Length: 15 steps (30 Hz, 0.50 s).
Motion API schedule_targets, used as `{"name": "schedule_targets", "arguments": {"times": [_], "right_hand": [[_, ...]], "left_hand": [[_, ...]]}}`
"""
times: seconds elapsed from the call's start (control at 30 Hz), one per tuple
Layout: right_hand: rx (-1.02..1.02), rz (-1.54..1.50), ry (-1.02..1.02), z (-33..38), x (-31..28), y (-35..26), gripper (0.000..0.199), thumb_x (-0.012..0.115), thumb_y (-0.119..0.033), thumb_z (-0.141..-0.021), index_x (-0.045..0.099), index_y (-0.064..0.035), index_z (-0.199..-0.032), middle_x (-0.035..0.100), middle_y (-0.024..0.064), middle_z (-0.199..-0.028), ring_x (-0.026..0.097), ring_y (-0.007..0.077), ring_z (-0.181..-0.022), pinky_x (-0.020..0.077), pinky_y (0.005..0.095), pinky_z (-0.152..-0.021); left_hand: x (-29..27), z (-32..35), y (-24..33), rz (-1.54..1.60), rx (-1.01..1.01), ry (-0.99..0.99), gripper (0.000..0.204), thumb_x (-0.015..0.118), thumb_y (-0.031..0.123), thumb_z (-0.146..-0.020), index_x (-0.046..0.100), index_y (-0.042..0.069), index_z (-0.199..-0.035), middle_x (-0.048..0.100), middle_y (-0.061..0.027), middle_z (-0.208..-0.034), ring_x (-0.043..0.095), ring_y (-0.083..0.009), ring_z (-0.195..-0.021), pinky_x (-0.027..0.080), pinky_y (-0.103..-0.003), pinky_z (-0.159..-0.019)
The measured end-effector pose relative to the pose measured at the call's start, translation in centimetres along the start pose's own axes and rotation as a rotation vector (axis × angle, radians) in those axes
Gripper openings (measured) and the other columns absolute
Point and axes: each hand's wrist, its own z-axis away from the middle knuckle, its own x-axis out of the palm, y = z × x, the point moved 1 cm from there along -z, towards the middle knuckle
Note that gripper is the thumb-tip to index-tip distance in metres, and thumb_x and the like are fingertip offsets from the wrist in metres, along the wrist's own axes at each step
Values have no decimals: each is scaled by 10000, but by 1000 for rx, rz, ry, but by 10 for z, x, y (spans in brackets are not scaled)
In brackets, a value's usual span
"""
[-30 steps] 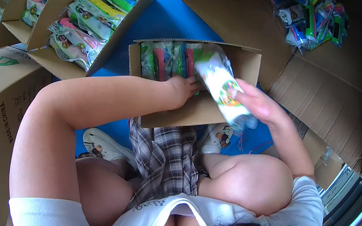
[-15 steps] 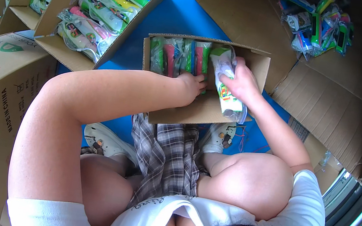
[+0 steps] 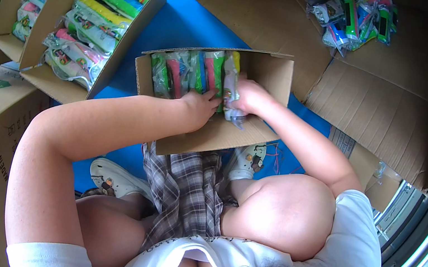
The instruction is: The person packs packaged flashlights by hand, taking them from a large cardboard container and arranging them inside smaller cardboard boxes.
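Matt brown cardboard box (image 3: 208, 132) — glossy, crinkled plastic packets (image 3: 190, 73) inside.

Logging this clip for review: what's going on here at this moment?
A seated person is packing plastic-wrapped colourful packets into a small cardboard box resting on their lap. The left hand presses against the row of packets standing on edge inside, while the right hand pushes one more wrapped packet in at the row's end. A filled box sits to the left, and loose packets lie on flattened cardboard beyond.

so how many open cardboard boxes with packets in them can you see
3. One small box under both hands, one long box at upper left, and another box beyond it at the far left edge, partly cut off; more may be hidden.
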Motion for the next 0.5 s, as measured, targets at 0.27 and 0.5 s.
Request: {"name": "schedule_targets", "arguments": {"times": [0.27,0.5], "right_hand": [[482,-620,161,-9,2,-13,563,495,-97,-820,352,45,-1346,615,267,-1024,631,353,-940,523,410,-769],[-239,-687,812,78,-130,14,161,553,-45,-791,662,-60,-909,607,37,-579,560,86,-485,422,226,-411]], "left_hand": [[-37,1,14,92,-79,-167,500,574,195,-801,507,37,-1271,311,-144,-1411,324,-350,-1295,433,-429,-941],[-13,-17,11,-105,-80,140,563,491,187,-861,365,-19,-1369,146,-174,-1498,235,-429,-1334,386,-508,-975]]}}
